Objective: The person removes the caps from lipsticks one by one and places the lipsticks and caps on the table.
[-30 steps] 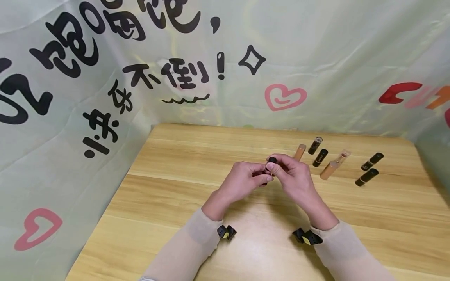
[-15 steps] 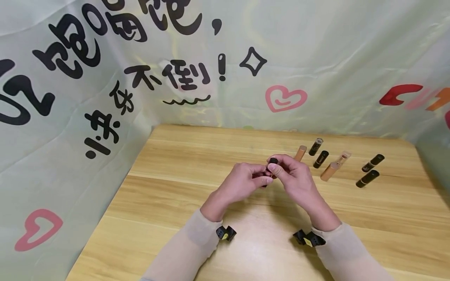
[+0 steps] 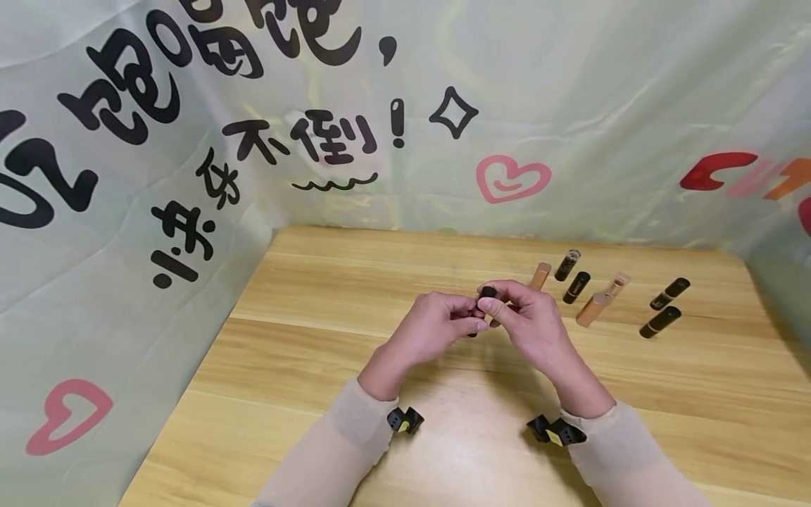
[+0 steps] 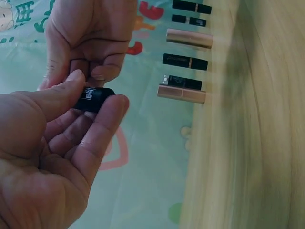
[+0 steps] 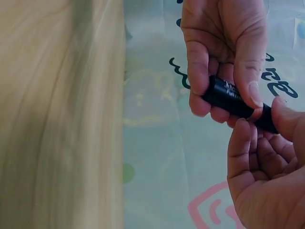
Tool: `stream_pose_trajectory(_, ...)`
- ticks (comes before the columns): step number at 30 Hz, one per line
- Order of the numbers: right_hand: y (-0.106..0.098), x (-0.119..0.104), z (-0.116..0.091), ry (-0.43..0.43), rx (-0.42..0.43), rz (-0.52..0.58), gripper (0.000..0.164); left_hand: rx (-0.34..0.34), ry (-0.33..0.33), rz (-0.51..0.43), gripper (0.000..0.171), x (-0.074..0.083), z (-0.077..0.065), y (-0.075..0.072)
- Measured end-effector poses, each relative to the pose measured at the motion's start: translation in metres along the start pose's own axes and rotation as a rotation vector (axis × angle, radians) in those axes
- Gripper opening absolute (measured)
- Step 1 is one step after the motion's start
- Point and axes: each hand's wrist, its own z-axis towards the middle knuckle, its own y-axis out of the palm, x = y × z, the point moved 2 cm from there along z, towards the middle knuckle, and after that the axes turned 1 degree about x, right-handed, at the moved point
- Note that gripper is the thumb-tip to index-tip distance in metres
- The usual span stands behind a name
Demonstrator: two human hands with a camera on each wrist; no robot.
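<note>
Both hands hold one black lipstick tube with a coppery band near one end, raised over the table. In the head view only its black end and a little of the rest show between the fingers. My left hand pinches the longer, lettered part between thumb and fingers, as the right wrist view shows. The shorter black end is gripped by my right hand, close by the band. In the left wrist view the left hand hides part of the tube. The two hands nearly touch.
Several lipstick tubes stand on the wooden table to the right: a rose-gold one behind the right hand, a clear-topped one, a black one, a rose-gold one, and two black ones farther right. Printed cloth walls the back.
Both hands keep hold of the lipstick in nearly the same place, with only slight finger movement. The standing tubes have not moved.
</note>
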Motion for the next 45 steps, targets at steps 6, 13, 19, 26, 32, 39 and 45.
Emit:
stream_pose_trajectory(6,0.001,0.003,0.002,0.048,0.004,0.049,0.024,-0.018,-0.011,0.105,0.007,-0.002,0.002,-0.002)
stream_pose_trajectory(13,0.0,0.022,0.017,0.088,0.021,0.024,0.03,0.032,-0.099,0.253,0.02,-0.026,0.011,-0.015)
stream_pose_trajectory(19,0.016,0.049,0.04,0.172,-0.083,-0.205,0.033,0.19,-0.159,0.31,0.015,-0.055,0.014,-0.033)
stream_pose_trajectory(26,0.042,0.058,0.058,0.154,-0.171,-0.474,0.014,0.268,-0.195,0.388,0.003,-0.077,0.02,-0.043)
stream_pose_trajectory(32,0.059,0.055,0.068,0.169,-0.25,-0.56,0.015,0.248,-0.211,0.438,0.009,-0.089,0.028,-0.044)
stream_pose_trajectory(39,0.069,0.055,0.072,0.135,-0.284,-0.65,0.015,0.242,-0.225,0.433,0.013,-0.094,0.032,-0.045)
stream_pose_trajectory(45,0.069,0.057,0.071,0.107,-0.271,-0.662,0.016,0.236,-0.224,0.403,0.011,-0.094,0.033,-0.045)
